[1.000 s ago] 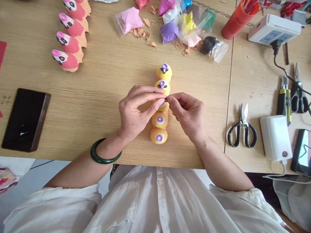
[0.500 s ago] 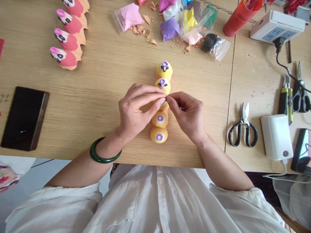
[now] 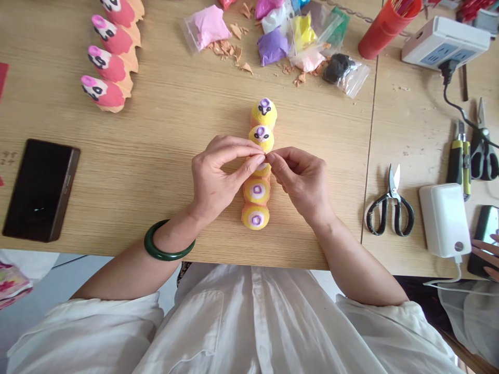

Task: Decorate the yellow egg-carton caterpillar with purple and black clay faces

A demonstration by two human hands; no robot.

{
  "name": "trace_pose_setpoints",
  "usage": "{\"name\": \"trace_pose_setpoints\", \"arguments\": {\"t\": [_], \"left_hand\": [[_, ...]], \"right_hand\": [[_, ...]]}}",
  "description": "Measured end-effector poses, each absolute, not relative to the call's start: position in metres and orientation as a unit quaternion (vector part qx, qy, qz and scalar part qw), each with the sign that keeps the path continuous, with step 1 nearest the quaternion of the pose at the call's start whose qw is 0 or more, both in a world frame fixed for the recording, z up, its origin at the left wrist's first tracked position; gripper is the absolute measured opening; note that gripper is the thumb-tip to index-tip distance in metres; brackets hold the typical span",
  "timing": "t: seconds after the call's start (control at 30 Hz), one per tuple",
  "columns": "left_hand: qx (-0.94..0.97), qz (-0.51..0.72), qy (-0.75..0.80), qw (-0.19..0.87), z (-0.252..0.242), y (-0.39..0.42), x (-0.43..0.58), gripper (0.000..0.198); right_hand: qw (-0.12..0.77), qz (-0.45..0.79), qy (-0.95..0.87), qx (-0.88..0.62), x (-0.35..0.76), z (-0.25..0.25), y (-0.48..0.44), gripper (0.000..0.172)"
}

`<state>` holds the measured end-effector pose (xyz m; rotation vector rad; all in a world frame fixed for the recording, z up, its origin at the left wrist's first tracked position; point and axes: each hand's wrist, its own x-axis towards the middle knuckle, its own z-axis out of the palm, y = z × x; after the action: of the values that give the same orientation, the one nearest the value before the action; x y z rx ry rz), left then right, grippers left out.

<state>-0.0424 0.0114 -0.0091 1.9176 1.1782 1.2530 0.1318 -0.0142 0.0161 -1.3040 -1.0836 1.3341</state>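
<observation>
A strip of egg-carton cups [image 3: 263,213] covered in yellow clay lies lengthwise in front of me. Each fully visible bump has a white patch with a small purple ring; the two farthest also carry black marks like eyes. My left hand [image 3: 216,176] and my right hand [image 3: 302,179] meet over the middle bump, which they partly cover. Thumb and fingers are pinched together on both hands, their tips touching or nearly so. Something tiny and dark seems to be between the fingertips, too small to name.
A pink-and-white painted strip [image 3: 117,70] stands at the far left, above a black phone [image 3: 37,189]. Bags of coloured clay [image 3: 273,47] lie at the back among carton scraps. To the right are scissors [image 3: 391,202], a white power bank [image 3: 445,221] and another person's hand [image 3: 489,254] at a phone.
Another person's hand has come in at the right edge, over the phone there. My two hands stay pinched above the middle bump, with only slight finger movement.
</observation>
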Motion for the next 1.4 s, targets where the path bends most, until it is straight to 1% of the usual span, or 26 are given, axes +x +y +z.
{"name": "trace_pose_setpoints", "arguments": {"t": [0.1,0.2,0.3,0.43,0.57,0.67,0.77,0.87,1.0,1.1,1.23,1.4], "left_hand": [[0.670,0.486,0.439,0.348,-0.010,0.011,-0.042,0.011],[0.610,0.498,0.452,0.419,-0.009,0.010,-0.040,0.012],[0.576,0.509,0.451,0.453,-0.006,0.009,-0.037,0.010],[0.584,0.518,0.438,0.445,-0.007,0.008,-0.035,0.012],[0.602,0.501,0.447,0.433,-0.010,0.008,-0.037,0.014],[0.610,0.503,0.438,0.429,-0.013,0.008,-0.038,0.010],[0.617,0.502,0.435,0.423,-0.014,0.008,-0.038,0.008],[0.625,0.494,0.448,0.405,-0.012,0.007,-0.037,0.012],[0.629,0.492,0.469,0.378,-0.010,0.010,-0.038,0.022],[0.630,0.500,0.471,0.363,-0.012,0.016,-0.040,0.021],[0.642,0.501,0.470,0.339,-0.018,0.023,-0.045,0.014],[0.674,0.476,0.470,0.312,-0.020,0.028,-0.047,0.020]], "right_hand": [[0.469,0.537,-0.448,-0.539,0.132,0.015,-0.014,0.044],[0.489,0.513,-0.460,-0.535,0.132,0.012,-0.014,0.048],[0.497,0.501,-0.471,-0.529,0.132,0.009,-0.014,0.049],[0.504,0.512,-0.462,-0.520,0.130,0.009,-0.014,0.041],[0.516,0.522,-0.451,-0.508,0.128,0.010,-0.014,0.039],[0.511,0.504,-0.469,-0.515,0.128,0.011,-0.014,0.037],[0.501,0.456,-0.510,-0.531,0.128,0.010,-0.016,0.032],[0.493,0.416,-0.542,-0.539,0.128,0.008,-0.016,0.024],[0.472,0.422,-0.551,-0.543,0.131,0.005,-0.010,0.014],[0.457,0.411,-0.565,-0.550,0.135,0.006,-0.001,0.010],[0.430,0.380,-0.591,-0.566,0.138,0.011,0.011,0.012],[0.412,0.360,-0.608,-0.575,0.139,0.011,0.020,0.015]]}}
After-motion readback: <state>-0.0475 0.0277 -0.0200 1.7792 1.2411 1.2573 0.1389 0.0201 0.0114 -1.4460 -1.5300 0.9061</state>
